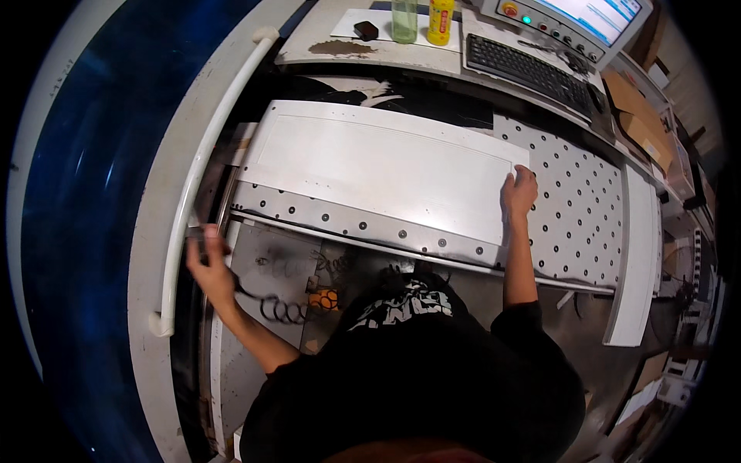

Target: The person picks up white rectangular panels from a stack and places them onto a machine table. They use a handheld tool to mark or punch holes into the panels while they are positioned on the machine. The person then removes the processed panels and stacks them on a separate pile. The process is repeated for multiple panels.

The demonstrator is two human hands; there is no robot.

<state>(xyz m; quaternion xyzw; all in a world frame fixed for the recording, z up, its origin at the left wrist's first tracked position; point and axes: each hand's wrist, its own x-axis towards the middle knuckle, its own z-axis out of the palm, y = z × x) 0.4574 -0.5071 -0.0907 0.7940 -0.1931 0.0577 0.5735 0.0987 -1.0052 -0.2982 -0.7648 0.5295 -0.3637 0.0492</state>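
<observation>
A long white cabinet-door-like panel (370, 166) with a recessed middle lies across the ball-studded table (579, 208). My right hand (521, 193) grips the panel's right end, fingers curled at its edge. Off to the left, my left hand (210, 266) is closed around a dark tool that looks like an air blow gun; its shape is blurred. From that hand a black coiled hose (284, 310) runs to the right, below the table edge. Close beside the left hand is the long white handle bar (202, 162) of the machine.
A blue machine cover (93, 231) fills the left side. Behind the panel, a worktop holds a keyboard (529, 73), a control screen (594, 19), a green bottle (404, 21) and a yellow bottle (440, 21). A white upright strip (634, 262) borders the table's right end. Cardboard (641, 127) lies beyond.
</observation>
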